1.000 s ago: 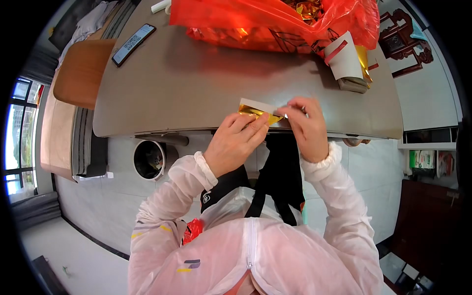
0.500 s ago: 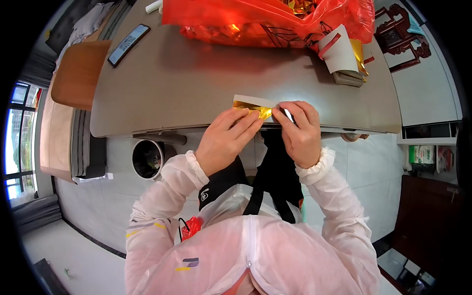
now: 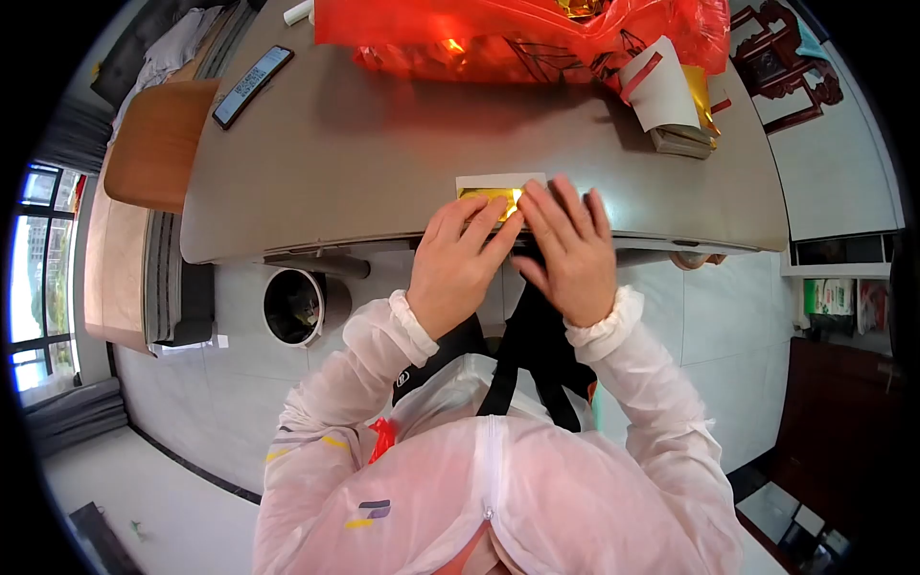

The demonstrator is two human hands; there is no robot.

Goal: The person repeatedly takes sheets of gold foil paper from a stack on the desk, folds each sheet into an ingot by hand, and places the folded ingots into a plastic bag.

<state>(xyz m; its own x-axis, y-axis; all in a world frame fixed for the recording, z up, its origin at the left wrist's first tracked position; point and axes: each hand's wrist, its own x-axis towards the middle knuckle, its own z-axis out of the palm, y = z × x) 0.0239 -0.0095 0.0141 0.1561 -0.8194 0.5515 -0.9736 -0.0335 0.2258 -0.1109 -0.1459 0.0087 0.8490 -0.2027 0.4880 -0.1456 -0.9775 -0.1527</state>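
Observation:
A sheet of gold foil paper [image 3: 481,193] with a pale border lies at the table's near edge. My left hand [image 3: 462,261] rests on its left part, fingers stretched out and apart, pressing the foil down. Over the right end lies my right hand [image 3: 575,251], its fingers long and flat with the thumb held out to the side. Both palms hang past the table edge. The right hand hides part of the sheet's right end.
A large red plastic bag [image 3: 431,62] with gold foil inside spans the table's far side. Right of it stands a paper stack [image 3: 682,144] with a curled white sheet [image 3: 661,91]. A phone [image 3: 252,86] lies left, near a chair [image 3: 158,144]. A bin [image 3: 316,331] stands on the floor.
My right hand has gone from bent, pinching fingers at the sheet's right edge to straight fingers laid flat over it. The foil now lies flatter; the left hand stays on it.

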